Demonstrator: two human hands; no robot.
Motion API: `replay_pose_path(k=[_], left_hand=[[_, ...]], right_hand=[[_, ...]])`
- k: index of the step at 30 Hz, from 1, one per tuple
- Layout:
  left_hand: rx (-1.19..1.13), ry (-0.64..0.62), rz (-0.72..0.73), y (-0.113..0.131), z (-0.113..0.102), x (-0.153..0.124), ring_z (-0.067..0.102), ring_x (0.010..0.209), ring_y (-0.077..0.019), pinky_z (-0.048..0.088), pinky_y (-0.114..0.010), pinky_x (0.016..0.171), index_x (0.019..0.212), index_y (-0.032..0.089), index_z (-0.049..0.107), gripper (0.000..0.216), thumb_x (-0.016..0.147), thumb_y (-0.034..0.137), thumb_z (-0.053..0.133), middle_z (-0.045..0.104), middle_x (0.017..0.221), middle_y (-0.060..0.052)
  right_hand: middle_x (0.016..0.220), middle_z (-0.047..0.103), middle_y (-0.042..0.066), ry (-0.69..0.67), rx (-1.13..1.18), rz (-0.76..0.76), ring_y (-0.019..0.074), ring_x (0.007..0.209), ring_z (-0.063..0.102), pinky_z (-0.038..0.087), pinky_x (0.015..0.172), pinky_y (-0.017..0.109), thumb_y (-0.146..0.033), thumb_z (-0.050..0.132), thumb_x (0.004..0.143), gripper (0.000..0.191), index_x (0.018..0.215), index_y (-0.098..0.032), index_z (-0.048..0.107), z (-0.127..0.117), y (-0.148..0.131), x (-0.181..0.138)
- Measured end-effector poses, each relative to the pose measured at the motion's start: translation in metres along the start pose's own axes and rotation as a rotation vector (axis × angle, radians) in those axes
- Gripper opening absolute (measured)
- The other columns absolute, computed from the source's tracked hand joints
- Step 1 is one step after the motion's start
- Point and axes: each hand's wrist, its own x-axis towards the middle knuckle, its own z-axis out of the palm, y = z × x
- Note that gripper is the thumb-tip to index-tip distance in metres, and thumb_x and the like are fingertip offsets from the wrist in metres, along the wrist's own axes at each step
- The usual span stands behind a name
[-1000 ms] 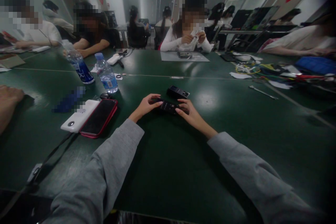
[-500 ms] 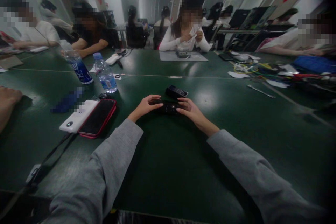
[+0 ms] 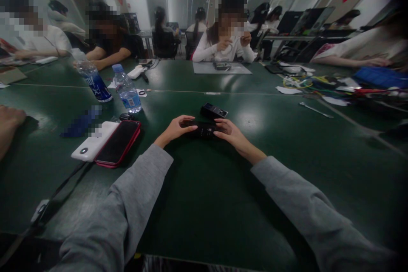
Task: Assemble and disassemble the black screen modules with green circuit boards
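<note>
My left hand (image 3: 174, 131) and right hand (image 3: 232, 134), both half curled, pinch opposite ends of a black printed box (image 3: 204, 131), on or barely above the green surface (image 3: 207, 195), I cannot tell which, just on my side of a second dark box (image 3: 213, 111) and right of the red-edged phone (image 3: 117, 142).

Black oblong box (image 3: 203, 131) with pale markings, held crosswise

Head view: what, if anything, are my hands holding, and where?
A black box, by its ends: left hand at the left, right hand opposite.
</note>
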Motion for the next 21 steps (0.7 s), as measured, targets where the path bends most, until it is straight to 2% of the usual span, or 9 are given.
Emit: replay_pose_path(k=[10, 21], left_hand=[[0.068, -0.009, 0.003, 0.006, -0.002, -0.003, 0.059, 0.108, -0.0219, 0.046, -0.044, 0.096, 0.114, 0.018, 0.061, 0.048, 0.073, 0.041, 0.073, 0.062, 0.12, -0.011], [0.067, -0.025, 0.021, 0.001, -0.003, -0.001, 0.061, 0.102, -0.02, 0.046, -0.043, 0.094, 0.107, 0.018, 0.064, 0.043, 0.074, 0.043, 0.073, 0.064, 0.112, -0.009]], right_hand=[[0.119, 0.057, 0.008, -0.008, -0.009, 0.067, 0.0255, 0.115, 0.055, 0.043, 0.102, 0.048, -0.038, 0.075, 0.072, 0.062, 0.126, -0.025, 0.046, 0.002, -0.01, -0.003], [0.114, 0.059, 0.006, -0.026, -0.013, 0.02, 0.0242, 0.112, 0.057, 0.045, 0.1, 0.047, -0.041, 0.075, 0.073, 0.056, 0.12, -0.025, 0.05, -0.003, 0.001, -0.001]])
